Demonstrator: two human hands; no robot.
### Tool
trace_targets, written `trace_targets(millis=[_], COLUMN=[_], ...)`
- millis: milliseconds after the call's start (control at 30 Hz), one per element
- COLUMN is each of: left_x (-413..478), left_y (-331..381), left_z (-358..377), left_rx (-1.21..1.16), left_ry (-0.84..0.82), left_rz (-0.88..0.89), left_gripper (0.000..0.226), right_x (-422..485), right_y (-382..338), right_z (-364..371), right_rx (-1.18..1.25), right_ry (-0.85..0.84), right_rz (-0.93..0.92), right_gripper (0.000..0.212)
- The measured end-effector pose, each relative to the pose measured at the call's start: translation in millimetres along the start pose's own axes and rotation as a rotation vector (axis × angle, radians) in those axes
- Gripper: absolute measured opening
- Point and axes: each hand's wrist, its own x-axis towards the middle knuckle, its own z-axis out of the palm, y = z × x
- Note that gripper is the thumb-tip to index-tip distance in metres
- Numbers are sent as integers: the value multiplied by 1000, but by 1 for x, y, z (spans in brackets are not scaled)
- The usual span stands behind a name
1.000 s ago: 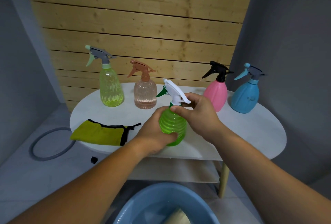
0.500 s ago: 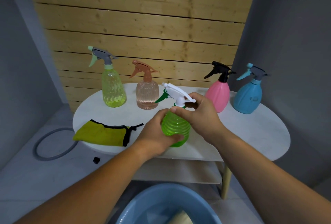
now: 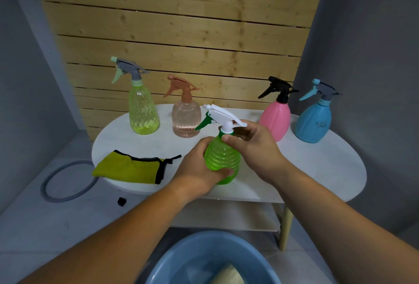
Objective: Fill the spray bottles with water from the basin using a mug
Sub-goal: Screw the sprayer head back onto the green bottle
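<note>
**Both hands on the green bottle at the table's front edge**

The green spray bottle point(image 3: 223, 161) stands upright on the white oval table point(image 3: 317, 165), close to the near edge, its long axis running straight up. Its white spray head point(image 3: 223, 117) points left and away from me, with the dark green trigger hanging beneath the nozzle on that same side.

My left hand point(image 3: 197, 170) wraps the ribbed belly, thumb across the front low down. My right hand point(image 3: 254, 145) grips the neck, thumb pressed on the green collar just under the white head. The rest of my right fingers curl behind the neck, out of sight. My left hand hides much of the bottle's left side, and I cannot tell how much water is inside.

Behind it, four more bottles stand upright in a row, all nozzles facing left: the yellow-green bottle point(image 3: 142, 111), the peach bottle point(image 3: 186, 118), the pink bottle point(image 3: 275, 120) and the blue bottle point(image 3: 314, 122). A folded yellow cloth point(image 3: 129, 168) lies at the table's left end.

Below me, the blue basin point(image 3: 181, 258) is cut off by the bottom edge. A pale shape point(image 3: 229, 274) sits in it, too cropped to identify. On the floor to the left lie a grey ring point(image 3: 43, 189) and a small black piece point(image 3: 121, 201).
</note>
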Motion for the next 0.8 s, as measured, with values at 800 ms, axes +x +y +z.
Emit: trace_targets(millis=[800], left_x=[45], left_y=[19], left_z=[-6], left_rx=[-12], left_ry=[81], left_rz=[50], left_gripper=[65], right_x=[25], right_y=[1], right_z=[-27], right_rx=[25], right_ry=[-59], right_rz=[248], right_gripper=[26])
